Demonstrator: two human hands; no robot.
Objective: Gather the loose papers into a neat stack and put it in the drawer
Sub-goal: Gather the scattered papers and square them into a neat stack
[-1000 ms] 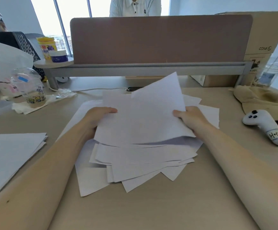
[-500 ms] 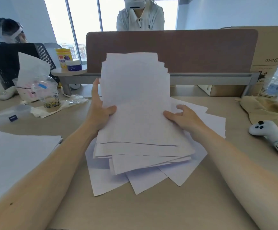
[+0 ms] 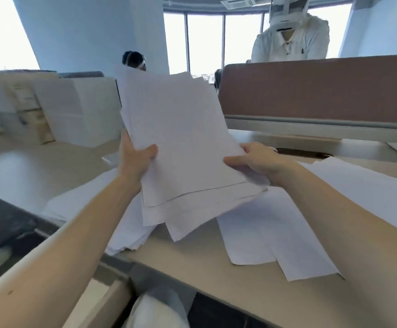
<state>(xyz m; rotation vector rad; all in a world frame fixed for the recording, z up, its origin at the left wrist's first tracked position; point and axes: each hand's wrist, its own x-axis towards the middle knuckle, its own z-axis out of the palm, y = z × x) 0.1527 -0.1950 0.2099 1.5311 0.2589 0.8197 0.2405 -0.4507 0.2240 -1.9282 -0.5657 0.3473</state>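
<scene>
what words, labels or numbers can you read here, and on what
No text here can be read.
On the stacked boxes: dark print, too blurred to read.
On the white shirt opposite: a small emblem, too small to read.
On the held papers: no print visible.

paper stack (image 3: 180, 138) above desk (image 3: 192, 275), divider (image 3: 311, 91) behind

A white-shirted person (image 3: 289, 43) stands behind the brown partition (image 3: 311, 91); white boxes (image 3: 74, 110) sit left.

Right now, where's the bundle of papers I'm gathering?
The bundle is centre of the head view, held up between the left hand and right hand, above loose sheets on the desk.
</scene>
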